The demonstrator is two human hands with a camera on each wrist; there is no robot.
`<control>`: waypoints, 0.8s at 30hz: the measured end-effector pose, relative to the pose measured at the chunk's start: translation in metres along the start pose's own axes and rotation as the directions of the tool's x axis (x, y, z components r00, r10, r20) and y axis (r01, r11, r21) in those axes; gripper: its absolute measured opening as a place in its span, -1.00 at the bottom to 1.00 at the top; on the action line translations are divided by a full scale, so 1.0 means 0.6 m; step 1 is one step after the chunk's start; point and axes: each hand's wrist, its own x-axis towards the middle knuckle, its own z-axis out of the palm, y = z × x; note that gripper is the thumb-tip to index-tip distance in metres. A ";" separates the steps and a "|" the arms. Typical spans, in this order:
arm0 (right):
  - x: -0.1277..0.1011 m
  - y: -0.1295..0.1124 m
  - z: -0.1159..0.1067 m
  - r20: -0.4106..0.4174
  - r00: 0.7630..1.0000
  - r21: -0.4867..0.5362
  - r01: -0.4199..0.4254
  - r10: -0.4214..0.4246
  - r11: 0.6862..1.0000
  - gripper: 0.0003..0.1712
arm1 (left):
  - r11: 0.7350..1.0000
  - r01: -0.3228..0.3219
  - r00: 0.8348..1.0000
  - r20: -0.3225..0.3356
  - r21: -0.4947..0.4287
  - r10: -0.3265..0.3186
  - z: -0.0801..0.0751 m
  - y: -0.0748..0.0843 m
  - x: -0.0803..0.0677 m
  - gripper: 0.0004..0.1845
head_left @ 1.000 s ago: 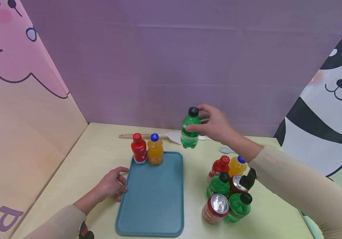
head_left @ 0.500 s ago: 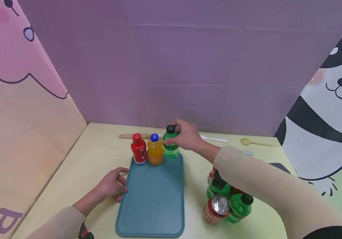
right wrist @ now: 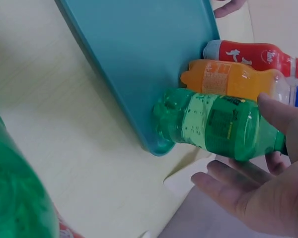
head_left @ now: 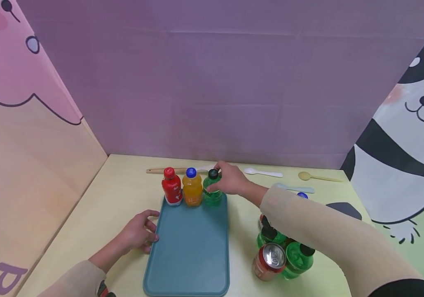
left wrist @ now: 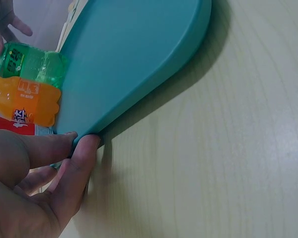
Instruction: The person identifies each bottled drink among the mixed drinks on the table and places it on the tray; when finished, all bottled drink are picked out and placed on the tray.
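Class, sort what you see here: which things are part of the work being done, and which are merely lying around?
In use: green bottle in the right hand; teal tray touched by the left hand; red bottle; orange bottle.

Lying about: white spoon; yellow spoon; wooden stick.

Lighting's bright and even, looks like it comes from overhead, so shadows stay soft. The teal tray (left wrist: pixel 139 54) drops a soft dark band onto the table (left wrist: pixel 228 163) in the left wrist view. There's a small glare spot on the red can (head_left: pixel 272 255) top. Head view bends at the edges, wide-angle style. The near green bottle (right wrist: pixel 15 198) in the right wrist view is a blurry blob, and the fingers (left wrist: pixel 64 183) up close look soft.
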 end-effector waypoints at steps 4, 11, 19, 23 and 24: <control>-0.002 0.003 -0.017 0.075 0.997 0.004 0.032 -0.033 0.999 -0.26 | 1.000 -0.002 1.000 -0.007 0.012 0.002 0.000 -0.002 -0.002 -0.21; -0.036 0.002 -0.086 0.079 0.987 0.079 0.132 -0.138 0.988 -0.24 | 1.000 0.000 1.000 -0.010 0.003 0.000 0.001 0.001 -0.005 -0.21; -0.159 0.021 -0.178 -0.054 0.981 0.113 0.193 -0.188 0.975 -0.19 | 1.000 -0.001 1.000 -0.003 0.014 0.001 0.001 0.003 -0.006 -0.20; -0.231 0.057 -0.206 -0.097 0.981 0.116 0.178 -0.167 0.977 -0.19 | 1.000 -0.001 1.000 0.002 0.011 0.001 0.001 0.003 -0.005 -0.21; -0.248 0.069 -0.209 -0.110 0.980 0.117 0.176 -0.163 0.977 -0.19 | 1.000 -0.001 1.000 0.003 0.009 0.001 0.001 0.003 -0.004 -0.21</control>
